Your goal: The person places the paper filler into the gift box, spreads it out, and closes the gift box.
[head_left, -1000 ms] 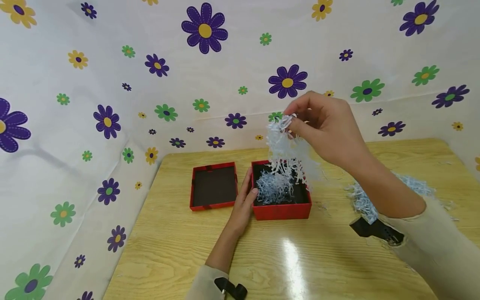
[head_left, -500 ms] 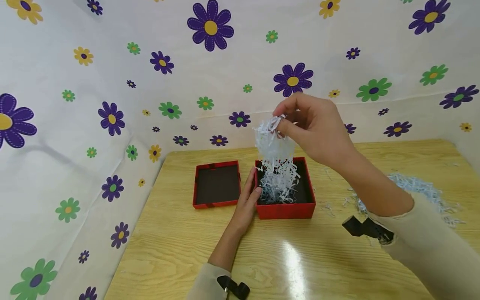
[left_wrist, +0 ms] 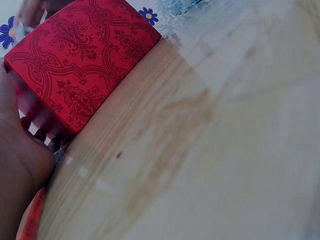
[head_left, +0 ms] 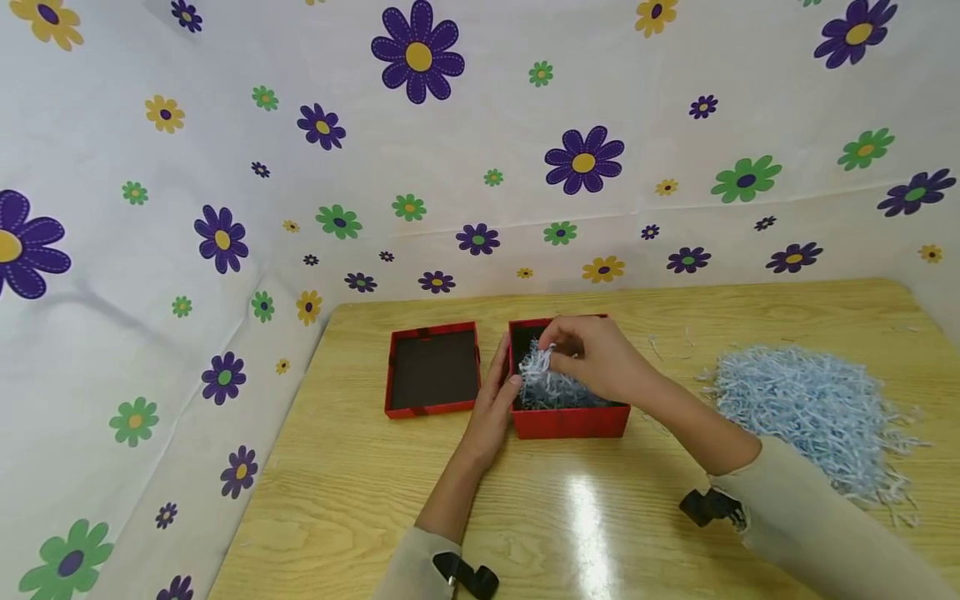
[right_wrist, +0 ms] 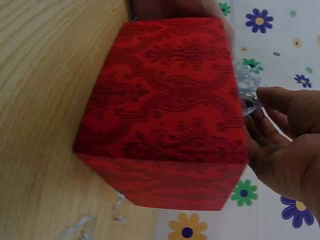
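Observation:
A red patterned box (head_left: 572,423) with a dark inside stands on the wooden table. My left hand (head_left: 489,410) lies with extended fingers along its left wall, the thumb near the rim; in the left wrist view the red side (left_wrist: 85,60) fills the upper left. My right hand (head_left: 592,354) is down at the box opening, pinching pale blue shredded paper (head_left: 542,362) between thumb and fingertips. More shreds lie in the box below it, partly hidden by the hand. In the right wrist view the pinched shreds (right_wrist: 247,85) show just past the box's edge.
The box lid (head_left: 435,371), red-rimmed with a dark inside, lies upturned left of the box. A loose heap of pale blue shredded paper (head_left: 802,412) spreads on the right, with stray strands around it. A flower-printed cloth (head_left: 465,150) hangs behind the table (head_left: 337,492).
My right hand has moved left and down from above the box into its opening, still pinching the shredded paper. My left hand stays against the box's left side.

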`<act>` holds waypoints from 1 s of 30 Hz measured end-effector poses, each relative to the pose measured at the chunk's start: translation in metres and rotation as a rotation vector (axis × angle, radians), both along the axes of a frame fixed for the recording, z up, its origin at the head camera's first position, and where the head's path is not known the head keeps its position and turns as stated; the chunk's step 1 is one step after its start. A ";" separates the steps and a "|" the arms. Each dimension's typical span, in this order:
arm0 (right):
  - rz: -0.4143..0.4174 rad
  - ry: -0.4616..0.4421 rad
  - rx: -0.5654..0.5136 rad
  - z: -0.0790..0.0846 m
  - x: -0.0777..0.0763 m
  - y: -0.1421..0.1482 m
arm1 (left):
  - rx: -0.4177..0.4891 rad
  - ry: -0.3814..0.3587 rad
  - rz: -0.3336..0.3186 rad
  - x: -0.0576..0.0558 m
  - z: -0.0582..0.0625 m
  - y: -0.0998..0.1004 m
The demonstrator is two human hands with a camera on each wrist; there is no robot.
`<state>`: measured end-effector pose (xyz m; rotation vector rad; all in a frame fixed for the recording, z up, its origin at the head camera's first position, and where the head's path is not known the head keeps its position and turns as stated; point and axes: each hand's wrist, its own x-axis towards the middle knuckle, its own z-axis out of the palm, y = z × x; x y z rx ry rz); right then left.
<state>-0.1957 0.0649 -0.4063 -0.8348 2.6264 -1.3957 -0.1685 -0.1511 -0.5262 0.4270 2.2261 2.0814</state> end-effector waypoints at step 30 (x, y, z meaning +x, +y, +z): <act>-0.054 -0.122 0.040 0.020 0.003 0.052 | -0.022 0.030 0.030 -0.001 -0.001 0.001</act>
